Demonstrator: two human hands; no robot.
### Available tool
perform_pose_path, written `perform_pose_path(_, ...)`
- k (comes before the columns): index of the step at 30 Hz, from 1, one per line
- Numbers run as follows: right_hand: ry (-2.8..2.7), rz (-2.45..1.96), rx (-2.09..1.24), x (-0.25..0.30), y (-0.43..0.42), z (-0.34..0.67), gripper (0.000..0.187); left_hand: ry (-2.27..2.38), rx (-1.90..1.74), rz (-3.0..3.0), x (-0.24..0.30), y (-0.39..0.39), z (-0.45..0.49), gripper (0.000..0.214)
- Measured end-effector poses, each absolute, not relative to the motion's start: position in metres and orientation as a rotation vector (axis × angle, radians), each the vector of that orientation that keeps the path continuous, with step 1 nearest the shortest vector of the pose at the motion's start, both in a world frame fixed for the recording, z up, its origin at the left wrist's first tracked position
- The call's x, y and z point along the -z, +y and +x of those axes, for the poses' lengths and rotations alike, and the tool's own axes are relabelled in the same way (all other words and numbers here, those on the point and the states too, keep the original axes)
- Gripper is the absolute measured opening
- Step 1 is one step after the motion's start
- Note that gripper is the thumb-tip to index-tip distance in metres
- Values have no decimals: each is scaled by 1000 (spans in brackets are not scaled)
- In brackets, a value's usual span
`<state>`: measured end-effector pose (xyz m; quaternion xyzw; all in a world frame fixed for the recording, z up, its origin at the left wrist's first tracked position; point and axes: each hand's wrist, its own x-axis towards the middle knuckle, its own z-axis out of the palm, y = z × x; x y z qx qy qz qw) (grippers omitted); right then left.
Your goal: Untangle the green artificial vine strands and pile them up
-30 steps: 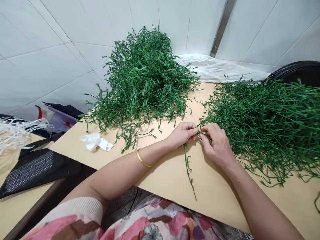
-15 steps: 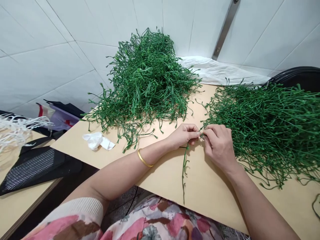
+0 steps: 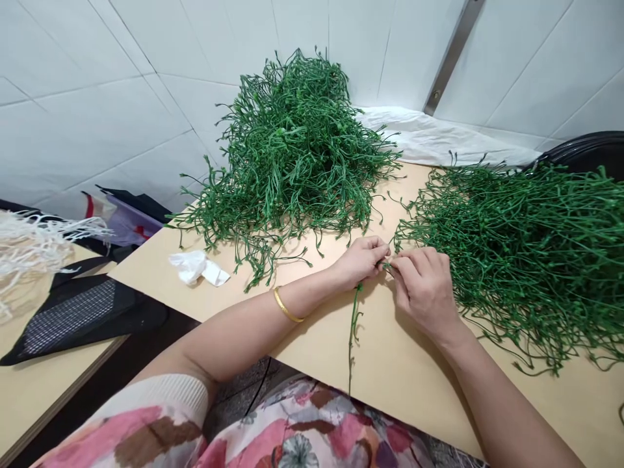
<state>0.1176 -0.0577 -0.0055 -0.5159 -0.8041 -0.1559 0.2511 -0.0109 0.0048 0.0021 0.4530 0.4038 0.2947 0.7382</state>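
Note:
My left hand (image 3: 361,261) pinches the top of a thin green plastic stem (image 3: 351,331), which trails down across the tan table (image 3: 409,377) toward its near edge. My right hand (image 3: 423,286) meets it fingertip to fingertip, its fingers closed on a stem at the edge of the wide green pile on the right (image 3: 526,247). A gold bangle (image 3: 286,308) circles my left wrist. A second, taller heap of the same green stems (image 3: 292,156) stands behind my left hand.
A crumpled white tissue (image 3: 197,268) lies left of the heap. White cloth (image 3: 439,140) runs along the tiled wall. Lower left holds a black mesh piece (image 3: 73,318), white stringy strands (image 3: 34,247) and a second table. A dark curved object (image 3: 585,153) sits at right.
The hanging stem has swung from slanting right to nearly straight down. Both hands stay pinched together at the same spot; the view has shifted slightly left.

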Motion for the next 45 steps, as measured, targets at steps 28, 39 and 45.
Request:
perform_pose_path(28, -1690, -1358, -800, 3, -50, 130, 21, 711, -587, 985, -1, 5, -16, 15)
perform_pose_path(39, -1933, -1444, -272, 5, -52, 132, 22, 640, -659, 1192, 2, 8, -16, 28)
perform_pose_path(45, -2157, -1462, 48, 6, -53, 133, 20, 629, -656, 1358, 4, 5, -15, 24)
